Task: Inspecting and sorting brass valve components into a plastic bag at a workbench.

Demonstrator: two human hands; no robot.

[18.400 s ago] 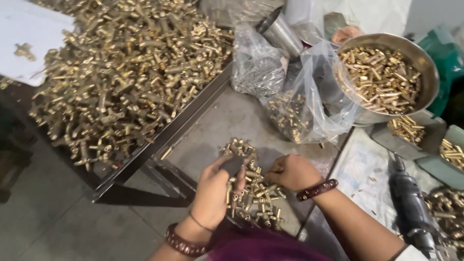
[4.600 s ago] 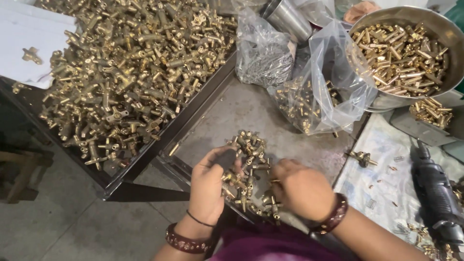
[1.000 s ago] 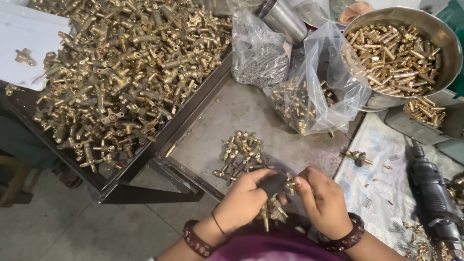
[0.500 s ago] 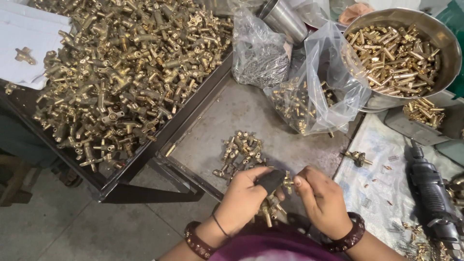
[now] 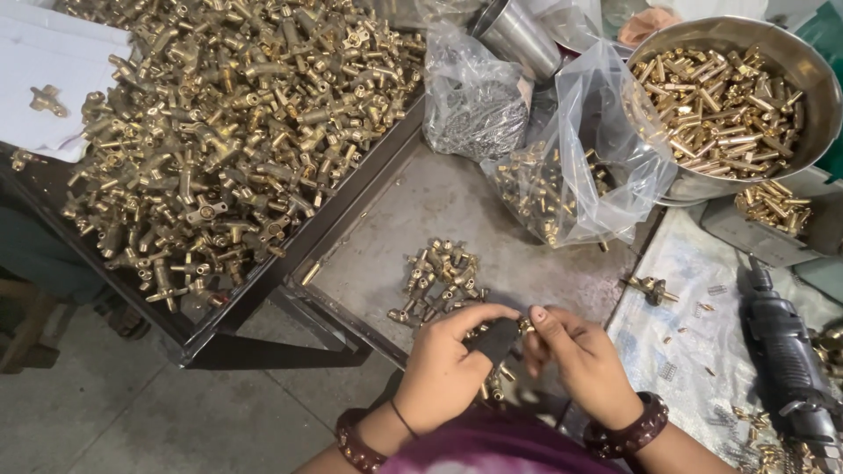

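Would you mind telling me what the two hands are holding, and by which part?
The left hand pinches a dark pad by its top edge; the right hand fingers grip a small brass piece, which part cannot be told.

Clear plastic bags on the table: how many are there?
2. One plastic bag with dark parts at top centre; a second bag with brass pieces beside the steel bowl. Others may be hidden.

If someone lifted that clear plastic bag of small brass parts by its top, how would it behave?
The clear plastic bag would probably sag and change shape, since its thin film already stands crumpled and slack. It likely feels heavy for its size: the brass parts inside are metal and pooled at the bottom. Its mouth looks open, so tilting it might spill pieces onto the grey tray.
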